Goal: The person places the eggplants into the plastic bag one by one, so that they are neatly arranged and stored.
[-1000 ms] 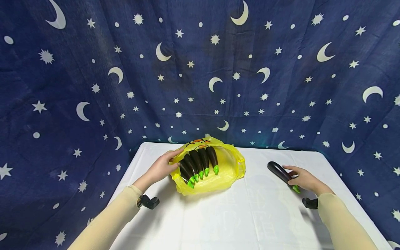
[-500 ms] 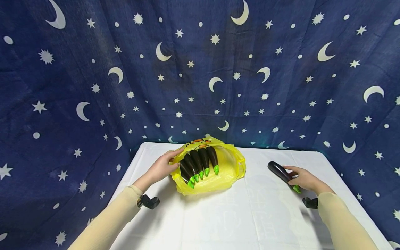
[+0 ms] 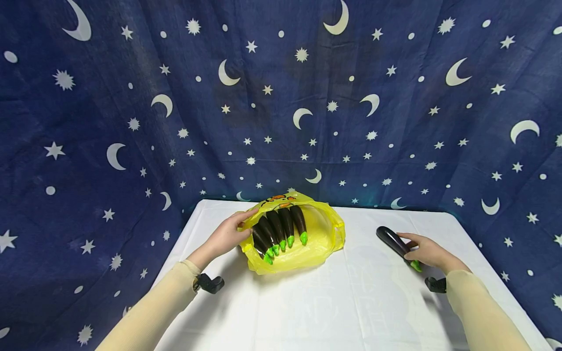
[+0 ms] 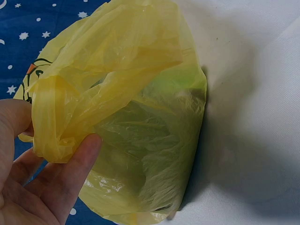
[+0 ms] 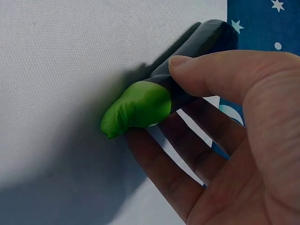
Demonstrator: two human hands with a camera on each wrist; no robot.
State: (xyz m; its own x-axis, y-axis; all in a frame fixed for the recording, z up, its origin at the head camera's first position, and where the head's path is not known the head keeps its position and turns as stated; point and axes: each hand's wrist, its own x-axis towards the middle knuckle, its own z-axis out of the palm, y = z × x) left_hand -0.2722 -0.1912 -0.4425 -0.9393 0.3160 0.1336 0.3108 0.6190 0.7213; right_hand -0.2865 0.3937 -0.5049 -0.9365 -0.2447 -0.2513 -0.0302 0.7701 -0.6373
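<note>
A yellow plastic bag [image 3: 303, 259] lies on its side at the back of the table, its mouth facing me. Inside it several dark eggplants [image 3: 298, 222] lie side by side, green stem ends toward the opening. My left hand [image 3: 226, 236] holds the bag's left rim; in the left wrist view, bunched yellow film [image 4: 54, 122] sits between the fingers. On the right, my right hand [image 3: 430, 251] grips a single eggplant [image 3: 390, 239] near its green cap [image 5: 140, 105]. The thumb lies on top, fingers underneath. That eggplant appears to rest on the tabletop.
A white cloth covers the table [image 3: 333, 302]. Behind it and along the sides hangs a dark blue curtain [image 3: 272, 122] with moons and stars. Dark bands with black mounts [image 3: 210, 283] sit on both wrists.
</note>
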